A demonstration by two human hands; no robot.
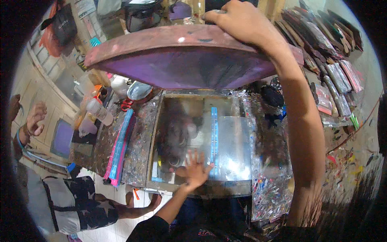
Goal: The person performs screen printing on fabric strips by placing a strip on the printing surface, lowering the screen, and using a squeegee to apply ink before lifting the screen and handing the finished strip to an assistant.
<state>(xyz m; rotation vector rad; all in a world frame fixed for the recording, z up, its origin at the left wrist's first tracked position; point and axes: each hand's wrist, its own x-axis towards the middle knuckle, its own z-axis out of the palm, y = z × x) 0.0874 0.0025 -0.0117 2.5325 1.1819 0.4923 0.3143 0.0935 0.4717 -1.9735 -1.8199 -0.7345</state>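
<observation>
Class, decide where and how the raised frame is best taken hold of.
The frame is probably best taken by its thick upper bar, coming from above: tilted up, it presents that bar as a long edge to curl over, while the broad purple panel offers nothing to hook.

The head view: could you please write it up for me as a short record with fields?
Left hand: the left hand, fingers spread, at the blue strip; exact contact unclear
Right hand: the right hand grips the upper edge of the purple framed screen
Screen position: raised, tilted
Work surface: glossy panel bearing the blue strip
Left side: stacked blue and pink strips, red scissors
Nearby: another person's hand, at far left
</observation>
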